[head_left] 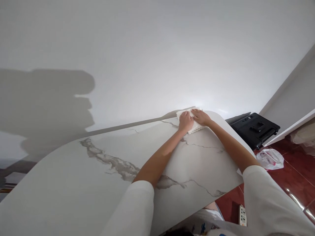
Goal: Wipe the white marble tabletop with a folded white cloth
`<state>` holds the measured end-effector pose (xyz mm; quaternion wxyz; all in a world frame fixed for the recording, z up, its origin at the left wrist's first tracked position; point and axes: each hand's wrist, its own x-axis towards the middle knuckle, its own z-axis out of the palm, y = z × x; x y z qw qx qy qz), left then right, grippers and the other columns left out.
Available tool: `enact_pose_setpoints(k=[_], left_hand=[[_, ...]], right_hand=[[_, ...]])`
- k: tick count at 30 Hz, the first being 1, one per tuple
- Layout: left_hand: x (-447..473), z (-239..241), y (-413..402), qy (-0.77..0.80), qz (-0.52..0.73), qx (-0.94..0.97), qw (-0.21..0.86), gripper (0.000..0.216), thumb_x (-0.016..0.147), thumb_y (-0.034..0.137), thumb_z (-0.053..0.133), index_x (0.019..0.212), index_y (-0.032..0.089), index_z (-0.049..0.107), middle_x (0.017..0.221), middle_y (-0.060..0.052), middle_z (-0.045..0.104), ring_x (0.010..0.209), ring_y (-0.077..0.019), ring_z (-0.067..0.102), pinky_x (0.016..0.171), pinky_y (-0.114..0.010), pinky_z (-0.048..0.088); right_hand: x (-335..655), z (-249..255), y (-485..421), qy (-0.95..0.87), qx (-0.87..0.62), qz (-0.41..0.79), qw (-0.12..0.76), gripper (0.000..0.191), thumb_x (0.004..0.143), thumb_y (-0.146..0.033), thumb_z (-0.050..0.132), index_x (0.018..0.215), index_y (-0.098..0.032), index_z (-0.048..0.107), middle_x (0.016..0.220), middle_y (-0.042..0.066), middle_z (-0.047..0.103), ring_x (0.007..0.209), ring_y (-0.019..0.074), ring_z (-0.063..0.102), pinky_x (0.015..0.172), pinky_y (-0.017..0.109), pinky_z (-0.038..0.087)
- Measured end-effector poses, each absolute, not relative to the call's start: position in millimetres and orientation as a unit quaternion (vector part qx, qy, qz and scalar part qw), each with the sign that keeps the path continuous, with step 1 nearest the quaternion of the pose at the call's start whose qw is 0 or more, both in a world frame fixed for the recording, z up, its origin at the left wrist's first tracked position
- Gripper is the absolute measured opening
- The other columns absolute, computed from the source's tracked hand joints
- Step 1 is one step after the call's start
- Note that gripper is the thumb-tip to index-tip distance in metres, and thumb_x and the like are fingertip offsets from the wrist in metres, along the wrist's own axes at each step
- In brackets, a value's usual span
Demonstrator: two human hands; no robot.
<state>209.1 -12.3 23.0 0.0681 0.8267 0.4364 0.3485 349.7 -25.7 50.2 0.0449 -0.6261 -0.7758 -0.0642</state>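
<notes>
A white cloth [195,127] lies on the far edge of a white marble-patterned table [98,183], close to the wall. My left hand [185,122] presses down on the cloth's left part, fingers curled over it. My right hand [201,117] lies flat on the cloth's right part with its fingers stretched toward the wall. Both arms reach far across the table in white sleeves.
A plain white wall [157,49] rises right behind the table. A black case [256,128] stands on the red tiled floor [295,177] at the right, with a crumpled plastic bag [270,159] beside it. A white power strip [242,215] lies on the floor near my right arm.
</notes>
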Motion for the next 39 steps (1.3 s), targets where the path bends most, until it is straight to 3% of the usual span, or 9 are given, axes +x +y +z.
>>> enact_pose_setpoints(k=[12, 18, 24, 32, 39], left_hand=[[239.8, 27.9, -58.2, 0.382, 0.317, 0.864, 0.087, 0.040, 0.089, 0.019, 0.032, 0.125, 0.005, 0.044, 0.134, -0.019, 0.046, 0.129, -0.0261, 0.037, 0.108, -0.037, 0.024], [229.2, 28.2, -114.1, 0.386, 0.301, 0.863, 0.127, 0.049, 0.089, 0.022, 0.030, 0.135, 0.006, 0.036, 0.143, -0.017, 0.038, 0.135, -0.0264, 0.029, 0.112, -0.040, 0.020], [212.9, 36.7, -192.6, 0.410, 0.233, 0.836, 0.280, 0.059, 0.086, 0.022, 0.031, 0.142, 0.008, 0.025, 0.152, -0.012, 0.023, 0.141, -0.0230, 0.016, 0.115, -0.038, 0.012], [221.0, 43.2, -270.7, 0.370, 0.189, 0.801, 0.430, 0.070, 0.079, 0.025, 0.039, 0.145, 0.012, 0.018, 0.155, -0.006, 0.014, 0.143, -0.0192, 0.005, 0.117, -0.033, 0.003], [279.4, 45.8, -237.5, 0.340, 0.247, 0.828, 0.372, 0.064, 0.086, 0.032, 0.031, 0.144, 0.009, 0.018, 0.153, -0.011, 0.018, 0.142, -0.0209, 0.008, 0.117, -0.035, 0.006]], right_hand=[[382.6, 49.7, -83.0, -0.751, -0.653, -0.092, 0.039, 0.055, 0.094, -0.031, 0.021, 0.143, -0.007, 0.031, 0.149, 0.013, 0.029, 0.138, 0.0247, 0.022, 0.110, 0.044, 0.022], [373.2, 48.1, -142.8, -0.755, -0.647, -0.102, 0.033, 0.055, 0.094, -0.032, 0.024, 0.143, -0.008, 0.031, 0.149, 0.013, 0.028, 0.138, 0.0252, 0.022, 0.111, 0.044, 0.021], [362.4, 47.1, -226.0, -0.774, -0.624, -0.100, 0.045, 0.055, 0.095, -0.033, 0.025, 0.143, -0.007, 0.031, 0.148, 0.013, 0.029, 0.138, 0.0243, 0.022, 0.112, 0.043, 0.021], [381.0, 46.9, -320.3, -0.769, -0.629, -0.080, 0.088, 0.054, 0.095, -0.034, 0.031, 0.147, -0.024, 0.024, 0.147, 0.005, 0.032, 0.137, 0.0232, 0.026, 0.111, 0.048, 0.027], [436.1, 50.8, -287.4, -0.725, -0.678, -0.106, 0.058, 0.053, 0.094, -0.036, 0.026, 0.145, -0.021, 0.029, 0.146, 0.005, 0.035, 0.136, 0.0241, 0.028, 0.111, 0.049, 0.027]])
